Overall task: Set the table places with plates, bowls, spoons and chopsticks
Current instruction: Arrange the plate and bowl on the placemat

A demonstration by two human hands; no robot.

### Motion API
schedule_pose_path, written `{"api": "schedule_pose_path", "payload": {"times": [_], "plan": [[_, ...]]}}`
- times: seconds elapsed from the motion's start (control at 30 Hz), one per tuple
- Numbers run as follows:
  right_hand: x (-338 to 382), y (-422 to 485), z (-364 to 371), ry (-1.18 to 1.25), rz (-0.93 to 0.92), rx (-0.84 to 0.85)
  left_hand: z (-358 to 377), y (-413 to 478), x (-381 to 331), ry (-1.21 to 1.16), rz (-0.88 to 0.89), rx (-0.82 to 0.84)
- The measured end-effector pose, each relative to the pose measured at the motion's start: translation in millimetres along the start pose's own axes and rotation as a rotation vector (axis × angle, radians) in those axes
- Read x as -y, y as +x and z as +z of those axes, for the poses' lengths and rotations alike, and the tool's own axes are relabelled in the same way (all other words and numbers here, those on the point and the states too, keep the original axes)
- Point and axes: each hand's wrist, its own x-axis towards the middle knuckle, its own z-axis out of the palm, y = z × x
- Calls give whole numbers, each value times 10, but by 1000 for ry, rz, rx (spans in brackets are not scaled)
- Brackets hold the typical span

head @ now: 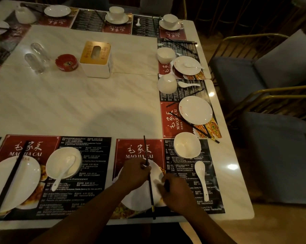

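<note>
The left hand [133,174] pinches dark chopsticks [150,191], which run near to far across the plate [139,199] on the near mat [139,148]. The right hand [176,193] is at the plate's right rim with its fingers curled; I cannot tell whether it grips anything. Right of the plate on the same mat are a bowl [187,145], farther off, and a spoon [200,175], nearer.

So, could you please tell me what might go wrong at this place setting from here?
The chopsticks, pinched by the left hand, cross the plate with their near end at the table edge; released there, they might roll or tip off. The right hand sits close to the spoon; its forearm could knock it.
</note>
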Motion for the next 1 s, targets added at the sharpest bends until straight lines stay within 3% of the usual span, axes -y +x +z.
{"api": "schedule_pose_path", "payload": {"times": [0.13,0.2,0.5,0.77,1.0], "plan": [[-246,97,-108,-230,127,-167,-213,-31,206,42,-51,-63],[-319,143,-92,-284,157,-158,-270,-23,308,73,-70,-55],[-281,217,-69,-210,232,-121,-174,23,422,15,-136,4],[213,221,105,2,2,-57,-224,97,433,15,-98,40],[378,357,419,-11,-22,-61,-270,80,450,70,-31,100]]}}
